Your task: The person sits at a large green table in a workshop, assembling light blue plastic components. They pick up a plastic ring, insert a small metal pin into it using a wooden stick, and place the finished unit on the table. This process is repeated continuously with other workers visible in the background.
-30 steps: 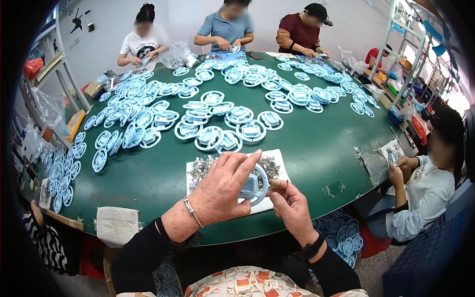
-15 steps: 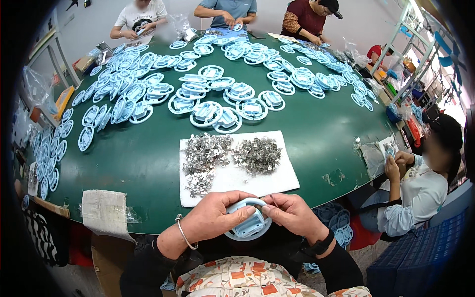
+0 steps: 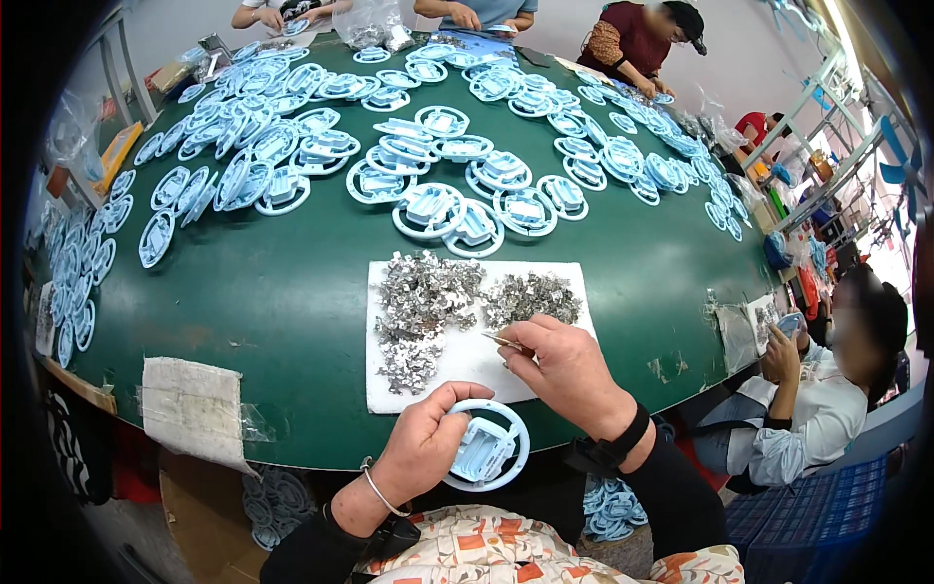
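Note:
My left hand (image 3: 424,440) grips the rim of a light-blue plastic steering-wheel-shaped part (image 3: 520,443), thumb on its upper left. The part has a round ring and a boxy hollow centre, and is tilted toward me at the table's front edge. My right hand (image 3: 569,372) pinches thin pointed tweezers (image 3: 502,341) over the white board. Their tip is just below the right-hand pile of small metal pieces (image 3: 525,300). A larger pile of small silvery metal pieces (image 3: 418,292) lies on the left of the white board (image 3: 467,368). Whether the tip holds a piece is too small to tell.
Many similar blue parts (image 3: 428,209) are heaped across the green table (image 3: 311,321). A worn whitish pad (image 3: 195,411) is taped at the front left edge. A co-worker (image 3: 812,394) sits at the right; others work along the far side. More blue parts (image 3: 613,508) lie below the table edge.
My right hand has left the blue part and moved up over the white board with the tweezers. My left hand keeps the part, now turned with its hollow centre more visible. The view has shifted slightly.

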The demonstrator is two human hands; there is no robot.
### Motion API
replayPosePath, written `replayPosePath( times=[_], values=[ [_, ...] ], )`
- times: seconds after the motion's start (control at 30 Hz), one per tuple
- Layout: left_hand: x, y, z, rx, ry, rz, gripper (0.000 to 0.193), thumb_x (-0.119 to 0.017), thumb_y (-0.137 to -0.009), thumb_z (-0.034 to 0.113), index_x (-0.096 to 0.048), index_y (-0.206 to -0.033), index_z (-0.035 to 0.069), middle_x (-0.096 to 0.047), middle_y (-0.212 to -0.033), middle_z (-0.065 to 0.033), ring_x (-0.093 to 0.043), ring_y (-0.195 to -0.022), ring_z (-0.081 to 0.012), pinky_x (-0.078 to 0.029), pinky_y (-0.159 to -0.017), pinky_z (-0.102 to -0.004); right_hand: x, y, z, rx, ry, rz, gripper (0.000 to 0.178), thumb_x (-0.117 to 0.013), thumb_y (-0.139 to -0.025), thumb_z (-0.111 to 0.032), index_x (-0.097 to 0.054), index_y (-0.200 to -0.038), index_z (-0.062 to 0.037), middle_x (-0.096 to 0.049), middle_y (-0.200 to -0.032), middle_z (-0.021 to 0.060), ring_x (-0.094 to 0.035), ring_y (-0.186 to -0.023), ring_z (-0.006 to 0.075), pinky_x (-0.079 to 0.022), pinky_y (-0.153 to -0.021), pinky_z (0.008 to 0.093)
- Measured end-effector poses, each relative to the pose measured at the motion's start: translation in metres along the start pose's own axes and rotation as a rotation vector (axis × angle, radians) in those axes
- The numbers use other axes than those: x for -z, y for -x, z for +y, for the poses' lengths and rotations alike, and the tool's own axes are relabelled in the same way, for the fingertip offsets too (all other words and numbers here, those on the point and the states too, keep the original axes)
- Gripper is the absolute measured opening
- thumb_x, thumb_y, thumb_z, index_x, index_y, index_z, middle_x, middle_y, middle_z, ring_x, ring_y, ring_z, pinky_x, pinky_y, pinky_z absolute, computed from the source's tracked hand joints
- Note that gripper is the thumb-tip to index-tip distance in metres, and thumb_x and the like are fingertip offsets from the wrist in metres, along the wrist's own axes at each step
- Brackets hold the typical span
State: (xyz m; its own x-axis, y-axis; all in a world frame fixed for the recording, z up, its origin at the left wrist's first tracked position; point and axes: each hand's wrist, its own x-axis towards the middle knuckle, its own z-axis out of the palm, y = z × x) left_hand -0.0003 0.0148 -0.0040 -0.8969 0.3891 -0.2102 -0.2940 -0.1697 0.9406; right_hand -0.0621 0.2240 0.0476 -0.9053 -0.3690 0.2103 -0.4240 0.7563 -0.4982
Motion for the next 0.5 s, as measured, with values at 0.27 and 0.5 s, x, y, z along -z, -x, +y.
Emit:
replayPosePath(
  times=[0.27,0.5],
  values=[
    [0.007,0.001,0.004,0.050,-0.003,-0.053,0.035,-0.043,-0.094,0.000,-0.065,-0.121,-0.004,-0.071,-0.107,-0.0080,-0.065,-0.095,-0.0076,-0.055,-0.085,-0.0242,-0.023,-0.043,-0.005,0.103,0.253,-0.037,0.015,-0.076,-0.088,-0.019,-0.074,-0.101,-0.0108,-0.070,-0.087,0.0077,-0.070,-0.075,0.0298,-0.056,-0.065,0.0407],
    [0.009,0.001,0.004,0.044,0.019,-0.069,0.028,-0.047,-0.102,0.009,-0.066,-0.120,-0.002,-0.072,-0.099,-0.0050,-0.064,-0.089,-0.0063,-0.053,-0.082,-0.0234,-0.020,-0.039,0.001,-0.136,-0.194,-0.062,0.012,-0.072,-0.089,-0.014,-0.071,-0.099,-0.0083,-0.068,-0.086,0.0091,-0.070,-0.077,0.0320,-0.056,-0.065,0.0398]
  ],
)
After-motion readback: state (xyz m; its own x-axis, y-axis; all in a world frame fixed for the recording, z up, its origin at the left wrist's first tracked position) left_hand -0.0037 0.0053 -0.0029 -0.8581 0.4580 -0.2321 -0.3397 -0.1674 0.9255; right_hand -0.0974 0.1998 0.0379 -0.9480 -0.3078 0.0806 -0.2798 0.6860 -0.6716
